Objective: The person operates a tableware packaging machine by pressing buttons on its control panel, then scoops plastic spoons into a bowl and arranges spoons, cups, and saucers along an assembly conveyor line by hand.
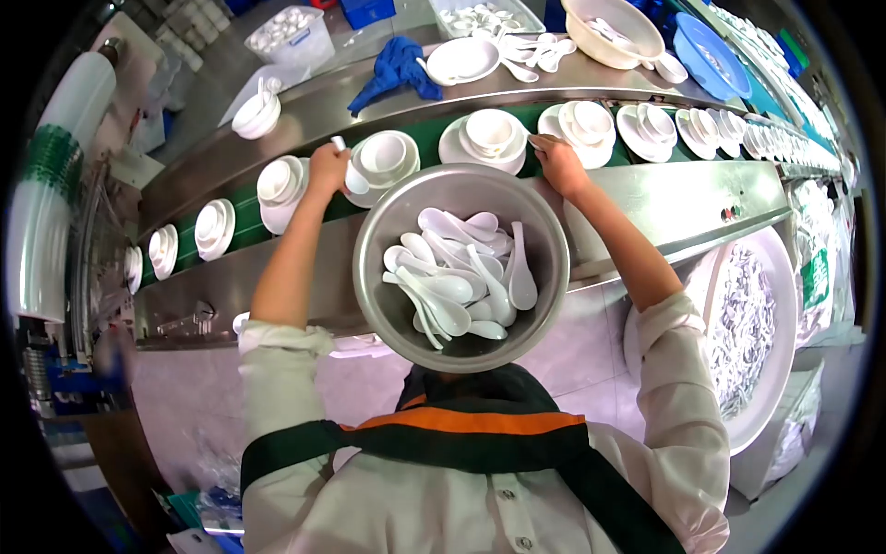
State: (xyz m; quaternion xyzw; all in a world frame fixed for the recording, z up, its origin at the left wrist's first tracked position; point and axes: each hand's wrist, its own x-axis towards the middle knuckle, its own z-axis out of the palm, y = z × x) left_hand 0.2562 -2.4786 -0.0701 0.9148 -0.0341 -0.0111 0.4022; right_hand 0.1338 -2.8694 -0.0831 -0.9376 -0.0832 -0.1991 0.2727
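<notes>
My left hand is closed round a white soup spoon; the spoon's bowl hangs beside a stack of plate and bowls on the green conveyor belt. My right hand is closed, fingertips at the belt between two more stacks, the nearer one a plate with bowls. A small white bit shows at those fingertips, too little to name. Between my forearms, close to my body, a grey metal basin holds several loose white spoons.
More dish stacks line the belt both ways. Beyond it, a steel ledge carries a blue cloth, a white plate, loose spoons, a beige basin and a blue basin. A large white tub stands at right.
</notes>
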